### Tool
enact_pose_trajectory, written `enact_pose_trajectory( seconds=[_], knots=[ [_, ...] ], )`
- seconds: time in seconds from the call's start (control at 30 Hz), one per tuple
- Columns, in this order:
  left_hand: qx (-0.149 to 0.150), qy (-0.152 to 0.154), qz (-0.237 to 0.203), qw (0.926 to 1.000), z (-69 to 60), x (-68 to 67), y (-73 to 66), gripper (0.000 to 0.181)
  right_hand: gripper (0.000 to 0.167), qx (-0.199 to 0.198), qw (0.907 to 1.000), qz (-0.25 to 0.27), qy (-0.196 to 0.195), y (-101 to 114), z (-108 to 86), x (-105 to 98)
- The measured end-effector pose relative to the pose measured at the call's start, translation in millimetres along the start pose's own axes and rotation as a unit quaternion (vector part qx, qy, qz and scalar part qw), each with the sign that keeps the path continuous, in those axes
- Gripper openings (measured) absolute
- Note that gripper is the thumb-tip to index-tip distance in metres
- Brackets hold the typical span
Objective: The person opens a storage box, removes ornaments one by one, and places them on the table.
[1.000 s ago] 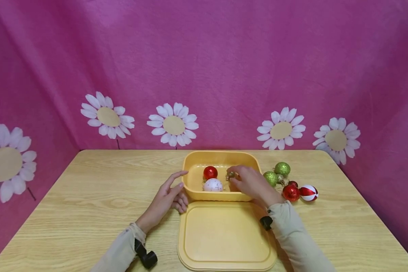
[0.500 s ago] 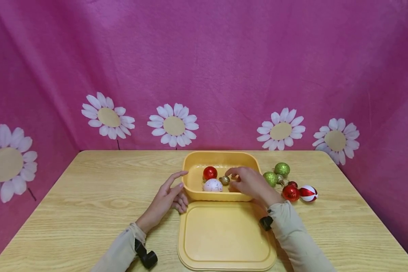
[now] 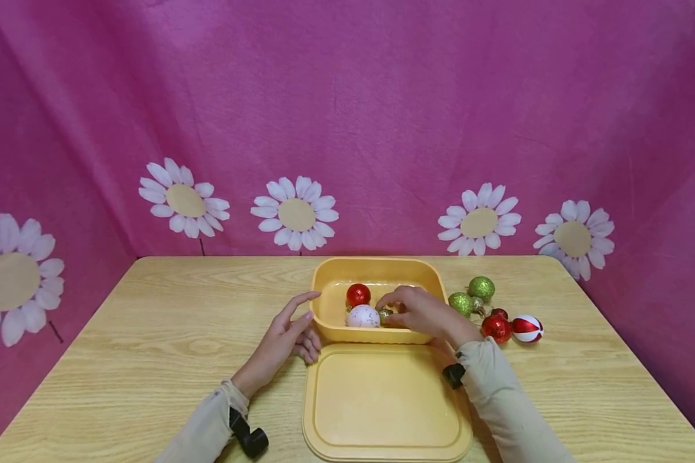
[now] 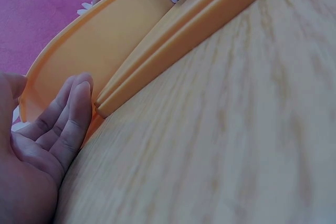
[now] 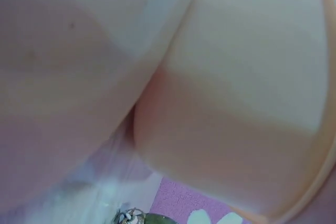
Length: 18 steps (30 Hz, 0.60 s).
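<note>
In the head view, the right hand (image 3: 419, 314) reaches into the open yellow plastic box (image 3: 353, 335), thumb and fingers curled about the small glittery gold ball (image 3: 385, 316); that ball sits low inside, just beside the speckled white ball (image 3: 363, 316), with the shiny red ball (image 3: 358, 295) just behind the white one; the step looks like settling gold next to white, so a light pinch and a slow release should serve best, since round things probably roll when nudged; the left hand (image 3: 286, 337) grips nothing, its fingers loosely spread at the box's left end, well placed to steady it; the flat yellow plastic lid (image 3: 388, 402) lies in front on the pale wood-grain bench (image 3: 150, 334), and the right forearm is best lifted clear of it; the glittery green balls (image 3: 482, 289) lie beyond the box's right end, where a wide elbow could brush them.

In the left wrist view, the left fingers lie relaxed beside the box wall; a soft touch there should suffice, as a hard push might slide the box.

In the right wrist view, all is blurred; the right fingertips and the gold ball cannot be made out, so the head view is the better guide.
</note>
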<state>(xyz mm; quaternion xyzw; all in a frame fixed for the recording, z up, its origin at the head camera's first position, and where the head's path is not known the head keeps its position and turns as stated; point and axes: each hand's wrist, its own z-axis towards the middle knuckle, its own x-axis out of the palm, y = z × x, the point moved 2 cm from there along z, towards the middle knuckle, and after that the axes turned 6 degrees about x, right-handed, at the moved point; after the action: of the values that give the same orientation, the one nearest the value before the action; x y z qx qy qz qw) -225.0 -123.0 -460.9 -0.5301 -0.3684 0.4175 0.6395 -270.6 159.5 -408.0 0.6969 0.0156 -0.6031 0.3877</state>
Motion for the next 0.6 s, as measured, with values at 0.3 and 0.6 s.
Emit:
enact_pose_trajectory(
  seconds=[0.3, 0.6],
  knots=[
    [0.008, -0.002, -0.002, 1.0000, -0.6, -0.3, -0.2, 0.044, 0.008, 0.038, 0.9984, 0.010, -0.040, -1.8, 4.6, -1.0],
    [0.003, 0.004, 0.001, 1.0000, 0.9, 0.4, 0.2, 0.044, 0.012, 0.056, 0.9966, 0.023, -0.057, -3.7, 0.1, -2.8]
  ],
)
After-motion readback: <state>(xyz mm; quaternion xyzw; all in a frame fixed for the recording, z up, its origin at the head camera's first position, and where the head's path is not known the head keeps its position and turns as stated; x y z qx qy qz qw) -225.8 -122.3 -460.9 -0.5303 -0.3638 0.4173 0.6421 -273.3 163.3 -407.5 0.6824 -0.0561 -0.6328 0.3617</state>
